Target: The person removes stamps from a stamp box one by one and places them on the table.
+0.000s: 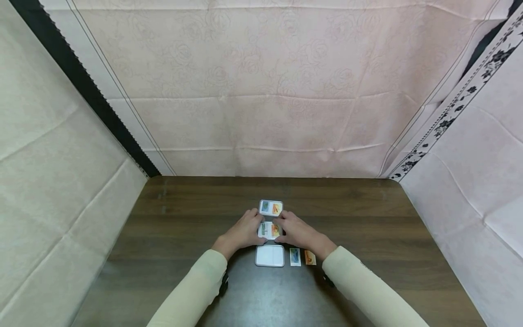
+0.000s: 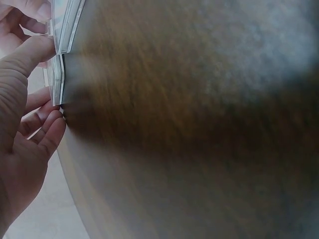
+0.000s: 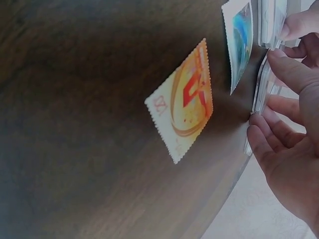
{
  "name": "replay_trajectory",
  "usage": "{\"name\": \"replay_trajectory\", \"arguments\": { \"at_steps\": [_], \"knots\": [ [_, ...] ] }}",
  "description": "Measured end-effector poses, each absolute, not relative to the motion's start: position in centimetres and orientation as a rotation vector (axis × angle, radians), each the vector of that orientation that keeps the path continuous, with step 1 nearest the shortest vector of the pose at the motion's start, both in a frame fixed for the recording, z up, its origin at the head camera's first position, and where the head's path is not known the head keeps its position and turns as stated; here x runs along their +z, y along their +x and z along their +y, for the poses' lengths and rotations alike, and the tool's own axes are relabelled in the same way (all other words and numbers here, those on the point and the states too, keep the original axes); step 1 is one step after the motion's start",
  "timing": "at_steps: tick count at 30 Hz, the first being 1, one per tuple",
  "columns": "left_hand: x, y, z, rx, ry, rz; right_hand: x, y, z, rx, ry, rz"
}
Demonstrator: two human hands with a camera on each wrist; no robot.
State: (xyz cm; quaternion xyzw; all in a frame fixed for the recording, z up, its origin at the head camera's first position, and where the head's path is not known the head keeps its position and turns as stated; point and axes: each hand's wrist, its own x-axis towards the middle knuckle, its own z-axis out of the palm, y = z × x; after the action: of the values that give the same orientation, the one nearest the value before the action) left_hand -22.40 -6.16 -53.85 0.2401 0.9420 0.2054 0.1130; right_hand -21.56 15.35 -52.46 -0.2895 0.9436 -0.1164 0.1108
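Note:
Three clear plastic cases stand in a column on the table. The middle case [image 1: 266, 230], with a bluish-green and an orange stamp inside, sits between both hands. My left hand [image 1: 245, 230] grips its left side, thumb at the near edge and fingers toward the far edge. My right hand [image 1: 300, 232] holds its right side the same way. The far case [image 1: 271, 208] also shows two stamps, close by the fingertips. Nearest the body lies a case with a plain white face [image 1: 269, 256]. Both wrist views show the held case [image 2: 59, 82] edge-on.
To the right of the white-faced case, a blue stamp [image 1: 295, 257] and an orange stamp [image 1: 310, 258] lie loose under the right forearm. The brown wooden table [image 1: 184, 218] reaches back to a pale hanging cloth [image 1: 261, 122], with cloths on both sides.

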Motion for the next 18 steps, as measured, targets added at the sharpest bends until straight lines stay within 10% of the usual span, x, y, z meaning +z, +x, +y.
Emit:
{"name": "replay_trajectory", "arguments": {
  "at_steps": [18],
  "knots": [
    [-53.81, -22.36, -6.07, 0.607, 0.708, 2.763, -52.40, -21.85, 15.54, -0.330, -0.873, 2.743]
  ]
}}
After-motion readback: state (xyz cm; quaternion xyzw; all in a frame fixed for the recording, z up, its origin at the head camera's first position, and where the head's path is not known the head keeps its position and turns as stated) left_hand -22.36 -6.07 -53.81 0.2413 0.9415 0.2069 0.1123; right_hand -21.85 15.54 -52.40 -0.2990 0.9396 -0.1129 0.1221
